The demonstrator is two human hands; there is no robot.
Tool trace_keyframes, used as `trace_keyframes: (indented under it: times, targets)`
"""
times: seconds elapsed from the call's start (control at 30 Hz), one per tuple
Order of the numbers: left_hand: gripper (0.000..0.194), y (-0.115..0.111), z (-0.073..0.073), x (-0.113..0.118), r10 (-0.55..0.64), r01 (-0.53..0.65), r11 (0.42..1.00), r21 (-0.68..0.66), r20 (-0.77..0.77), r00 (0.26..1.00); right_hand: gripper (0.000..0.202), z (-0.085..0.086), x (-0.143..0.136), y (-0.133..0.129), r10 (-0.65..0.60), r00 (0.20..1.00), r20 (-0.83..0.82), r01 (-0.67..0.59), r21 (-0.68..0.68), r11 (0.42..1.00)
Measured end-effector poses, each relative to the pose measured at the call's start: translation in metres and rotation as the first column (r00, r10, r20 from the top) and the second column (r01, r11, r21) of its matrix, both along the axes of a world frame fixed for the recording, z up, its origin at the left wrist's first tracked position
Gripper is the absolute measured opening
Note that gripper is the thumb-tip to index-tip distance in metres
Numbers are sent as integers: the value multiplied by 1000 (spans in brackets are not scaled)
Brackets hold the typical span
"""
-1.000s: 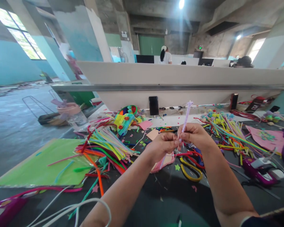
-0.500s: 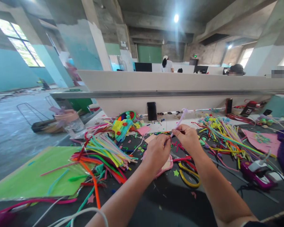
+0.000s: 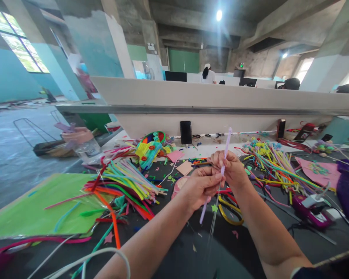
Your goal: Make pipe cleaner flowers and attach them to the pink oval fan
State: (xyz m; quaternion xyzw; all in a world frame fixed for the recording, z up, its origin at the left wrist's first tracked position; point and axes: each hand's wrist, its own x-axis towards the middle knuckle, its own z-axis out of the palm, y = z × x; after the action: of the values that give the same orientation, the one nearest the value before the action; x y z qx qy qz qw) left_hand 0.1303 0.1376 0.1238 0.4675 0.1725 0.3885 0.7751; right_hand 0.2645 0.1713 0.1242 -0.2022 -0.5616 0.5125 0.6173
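Note:
Over the dark table, both my hands meet at a lilac pipe cleaner (image 3: 227, 145). My left hand (image 3: 202, 186) is closed, its thumb and fingers pinching the stem. Just above and to the right, my right hand (image 3: 230, 167) also grips it with bent fingers. The stem's upper part sticks up past my fingers, and a lilac end shows below my left hand. Thin shiny strands (image 3: 213, 223) hang beneath my hands; where they are fastened is hidden. Partly behind my left wrist lies a pink rounded piece (image 3: 178, 186). Yellow-handled scissors (image 3: 231, 217) rest below my right hand.
Pipe cleaners in many colours (image 3: 133, 180) lie in a bundle at left, beside a green sheet (image 3: 52, 205). More are heaped at right (image 3: 275, 164), near a purple power strip (image 3: 310, 211). A phone (image 3: 185, 132) leans against the white partition (image 3: 221, 97). White cable crosses the near left.
My hands have drawn together and turned around the lilac pipe cleaner, which stands more upright. Its lower end and the hanging strands have come into sight. The view has shifted slightly.

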Motion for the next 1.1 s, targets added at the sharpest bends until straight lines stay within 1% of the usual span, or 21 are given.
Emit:
trace_keyframes:
  times: [0.07,0.13,0.2,0.23,0.3,0.33,0.37,0.4,0.47,0.5,0.53,0.57,0.6,0.63,0.7,0.73,0.77,0.83,0.93,1.03,1.1]
  targets:
    - [28,-8,-4,8,-41,45,998,-55,62,997,51,-5,-4,0,28,999,-45,-28,0,1000]
    - [28,-11,-6,12,6,-1,998,-64,80,997,50,-6,-6,1,76,996,-43,-77,-13,997]
    - [27,-6,-6,11,140,-139,990,-24,58,988,41,-5,-5,3,81,997,-1,-81,-34,996]
    - [25,-2,-6,9,216,-216,976,18,34,976,35,-4,-4,5,44,999,19,-43,-47,998]
    - [23,10,-6,2,369,-360,921,149,-34,929,26,-1,-2,7,-101,993,53,104,-63,993]
    - [21,15,-6,-2,441,-411,878,244,-82,894,25,0,-2,8,-189,979,73,193,-57,980]
    - [19,20,-6,-5,517,-447,821,356,-132,846,24,2,-2,7,-268,958,104,273,-40,961]
    - [17,23,-7,-7,596,-465,748,474,-171,784,24,4,-2,6,-330,931,153,337,-18,941]
    - [14,24,-8,-9,732,-452,583,675,-194,653,24,7,-3,2,-419,863,282,430,23,902]
    - [14,23,-8,-9,773,-436,520,734,-189,605,24,9,-2,-1,-453,821,346,469,40,882]
    - [15,22,-8,-8,790,-425,494,759,-187,583,24,11,-2,-3,-482,780,399,503,59,862]
    - [17,20,-7,-7,778,-418,512,750,-198,597,23,13,-1,-6,-499,748,437,522,75,849]
    - [18,18,-6,-7,734,-409,570,712,-218,643,23,15,1,-7,-499,737,456,522,84,849]
    - [19,17,-4,-6,666,-394,651,649,-239,707,22,16,3,-9,-476,751,458,499,79,863]
    - [22,16,-1,-7,478,-319,815,484,-250,842,23,16,7,-9,-363,836,411,389,22,921]
    - [23,16,0,-7,386,-270,873,406,-236,892,24,16,8,-9,-290,883,369,318,-17,948]
    - [24,16,0,-8,310,-226,912,343,-213,927,24,15,8,-9,-223,922,317,251,-51,967]
    - [25,18,0,-11,202,-155,950,270,-158,966,26,13,7,-8,-114,972,206,138,-104,985]
    - [22,22,-2,-15,81,-55,965,255,-91,993,26,9,2,-7,33,997,65,-23,-143,989]
    - [20,24,-3,-17,10,7,963,271,-63,998,25,6,-4,-8,141,990,-29,-143,-91,986]
    - [20,22,-3,-16,-10,21,967,255,-43,999,25,5,-7,-8,153,985,-80,-156,-28,987]
